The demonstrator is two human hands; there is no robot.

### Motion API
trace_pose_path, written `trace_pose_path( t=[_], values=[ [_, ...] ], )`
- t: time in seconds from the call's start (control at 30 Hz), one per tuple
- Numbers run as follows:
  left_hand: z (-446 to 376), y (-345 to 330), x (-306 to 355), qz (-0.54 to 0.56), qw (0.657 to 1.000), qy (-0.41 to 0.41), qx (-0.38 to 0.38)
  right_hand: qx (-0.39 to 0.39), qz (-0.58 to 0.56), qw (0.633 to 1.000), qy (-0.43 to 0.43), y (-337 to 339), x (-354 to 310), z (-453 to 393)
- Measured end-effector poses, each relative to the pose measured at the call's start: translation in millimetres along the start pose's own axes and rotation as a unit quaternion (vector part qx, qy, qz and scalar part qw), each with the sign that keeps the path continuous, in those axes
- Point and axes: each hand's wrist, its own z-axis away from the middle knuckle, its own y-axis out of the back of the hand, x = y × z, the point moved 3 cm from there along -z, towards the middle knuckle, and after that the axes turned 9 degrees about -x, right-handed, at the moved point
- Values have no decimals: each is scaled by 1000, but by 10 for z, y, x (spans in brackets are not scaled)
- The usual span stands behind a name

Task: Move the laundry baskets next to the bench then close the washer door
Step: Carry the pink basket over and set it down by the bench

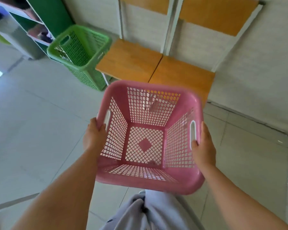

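My left hand (94,136) and right hand (204,146) grip the pink basket (148,138) by its rims, fingers curled around its handles, above the floor (40,130). Beyond it, the bench (136,62); green basket (80,52) just left.

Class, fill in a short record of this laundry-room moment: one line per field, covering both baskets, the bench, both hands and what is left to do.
pink basket: empty, carried in front of the bench
left hand: grip on pink basket's left rim
right hand: grip on pink basket's right rim by the handle slot
green basket: on the floor beside the bench's left end
bench: wooden seats against the wall
remaining: set pink basket down; washer door not in view
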Motion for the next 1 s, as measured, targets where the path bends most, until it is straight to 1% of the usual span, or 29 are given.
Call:
trace_pose_path(
  t=[0.2,0.33,0.4,0.53,0.63,0.7,0.77,0.9,1.0],
  values=[
    [-398,552,-386,32,994,82,68,-61,11,996,70,-297,-999,-575],
    [-722,954,-750,55,984,132,103,-83,28,988,124,-649,-1739,-859],
    [-967,1202,-906,59,982,141,113,-86,29,985,144,-873,-2112,-966],
    [-1564,1774,-1253,59,979,149,127,-85,17,985,149,-1413,-2847,-1119],
    [-2058,2260,-1462,43,980,140,137,-64,6,985,158,-1783,-3437,-1176],
    [-2420,2677,-1598,31,982,129,137,-49,-12,989,140,-2027,-3887,-1190],
    [-2792,3094,-1673,19,984,110,135,-37,-35,989,141,-2198,-4322,-1176],
    [-3509,3905,-1539,-1,985,68,159,5,-71,987,144,-2346,-5152,-1323],
    [-3944,4314,-1300,1,984,37,176,40,-97,982,157,-2317,-5641,-1490]
  ],
)
